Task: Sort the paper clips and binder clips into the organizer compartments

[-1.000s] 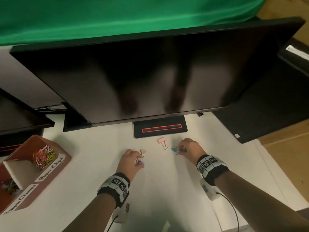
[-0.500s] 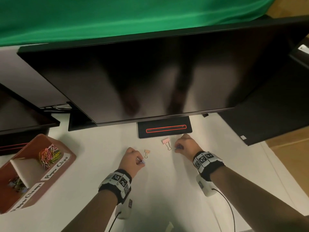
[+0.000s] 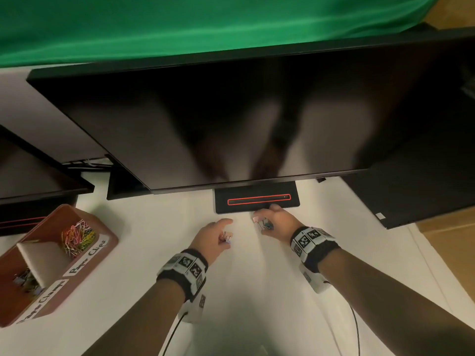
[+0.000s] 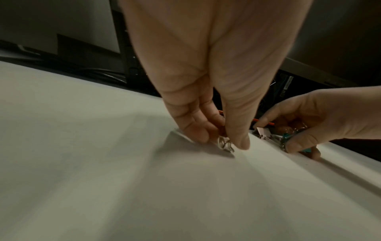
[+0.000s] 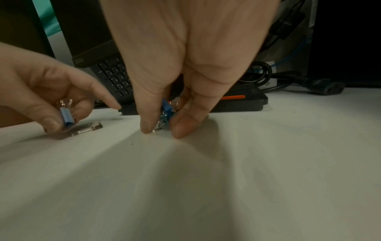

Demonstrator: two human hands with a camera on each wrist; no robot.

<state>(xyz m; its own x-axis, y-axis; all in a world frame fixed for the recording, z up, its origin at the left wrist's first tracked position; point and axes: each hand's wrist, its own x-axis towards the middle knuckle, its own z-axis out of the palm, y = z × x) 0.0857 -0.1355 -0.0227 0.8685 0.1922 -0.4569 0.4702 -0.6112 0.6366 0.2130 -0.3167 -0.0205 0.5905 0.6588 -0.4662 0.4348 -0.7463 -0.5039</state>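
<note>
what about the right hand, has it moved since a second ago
Yes. In the head view the right hand has gone forward, toward the monitor base, and its fingers now reach the pink binder clip.

The scene is viewed from above and behind by the head camera, aimed forward and down past both forearms at the white table and the monitor. Each of the 2 wrist cameras is set low and close, aimed along its palm toward the fingertips. The opposite hand and the table between them are shared by all 3 views.
</note>
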